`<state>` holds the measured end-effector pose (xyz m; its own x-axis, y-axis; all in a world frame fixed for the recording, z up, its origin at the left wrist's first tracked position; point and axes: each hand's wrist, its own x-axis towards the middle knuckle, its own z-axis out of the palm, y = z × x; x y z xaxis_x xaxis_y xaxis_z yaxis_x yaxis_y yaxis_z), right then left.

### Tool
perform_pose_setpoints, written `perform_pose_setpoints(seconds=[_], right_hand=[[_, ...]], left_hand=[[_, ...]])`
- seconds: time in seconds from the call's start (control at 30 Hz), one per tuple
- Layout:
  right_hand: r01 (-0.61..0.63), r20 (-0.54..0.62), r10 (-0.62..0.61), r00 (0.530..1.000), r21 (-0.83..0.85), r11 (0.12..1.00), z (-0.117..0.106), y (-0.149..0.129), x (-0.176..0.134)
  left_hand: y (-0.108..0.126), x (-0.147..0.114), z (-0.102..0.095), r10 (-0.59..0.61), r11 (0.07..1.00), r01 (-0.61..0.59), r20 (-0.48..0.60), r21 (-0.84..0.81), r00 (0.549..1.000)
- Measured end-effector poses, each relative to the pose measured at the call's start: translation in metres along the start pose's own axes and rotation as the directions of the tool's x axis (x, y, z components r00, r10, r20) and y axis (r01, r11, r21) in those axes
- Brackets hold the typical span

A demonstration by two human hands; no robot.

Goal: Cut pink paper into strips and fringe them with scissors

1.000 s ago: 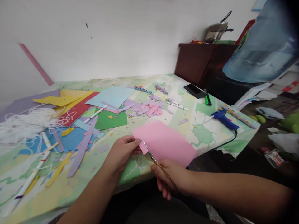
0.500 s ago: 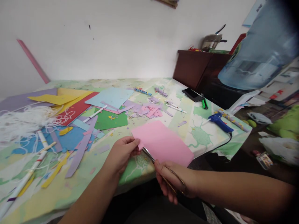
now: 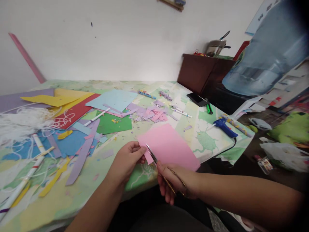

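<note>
A sheet of pink paper (image 3: pixel 171 145) lies over the near edge of the table. My left hand (image 3: pixel 129 158) pinches its left corner between thumb and fingers. My right hand (image 3: pixel 172 180) is closed around the gold handles of a pair of scissors (image 3: pixel 152 154). The blades lie at the paper's left edge, their tips close to my left thumb. A narrow part of the pink paper hangs down between the blades and my left fingers. Beyond the sheet lie pink and purple paper scraps (image 3: pixel 158 113).
On the left are white string (image 3: pixel 21 125), coloured paper sheets (image 3: pixel 111 101) and several markers (image 3: pixel 23 185). To the right lie a blue glue gun (image 3: pixel 225 127) with its cord, a phone (image 3: pixel 196 99) and a green cutter (image 3: pixel 209 108). A large water bottle (image 3: pixel 263 61) stands beyond.
The scissors have moved up and slightly left along the paper's left edge. A narrow part of the paper now hangs more apart from the sheet. The view has shifted slightly.
</note>
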<state>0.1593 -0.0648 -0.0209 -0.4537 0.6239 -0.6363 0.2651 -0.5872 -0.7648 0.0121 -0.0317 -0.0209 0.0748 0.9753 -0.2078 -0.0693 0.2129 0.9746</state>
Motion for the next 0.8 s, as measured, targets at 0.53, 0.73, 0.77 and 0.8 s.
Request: perform_pose_setpoints(seconds=[0.53,0.73,0.77,0.8], right_hand=[[-0.064,-0.001,0.064,0.998,0.046,0.997,0.012,-0.023,-0.001],[-0.074,0.033,0.073,0.997,0.049,0.996,0.014,-0.021,0.003],[-0.069,0.035,0.067,0.997,0.042,0.997,0.013,-0.020,0.003],[-0.060,0.034,0.059,0.998,0.030,0.998,0.013,-0.018,0.004]], left_hand=[[0.000,-0.001,-0.003,-0.063,0.998,0.060,0.151,0.026,0.986],[0.001,-0.002,-0.005,-0.061,0.998,0.059,0.156,0.019,0.986],[0.001,-0.002,-0.005,-0.066,0.998,0.065,0.154,0.012,0.986],[0.001,-0.001,-0.005,-0.070,0.998,0.070,0.149,0.006,0.986]])
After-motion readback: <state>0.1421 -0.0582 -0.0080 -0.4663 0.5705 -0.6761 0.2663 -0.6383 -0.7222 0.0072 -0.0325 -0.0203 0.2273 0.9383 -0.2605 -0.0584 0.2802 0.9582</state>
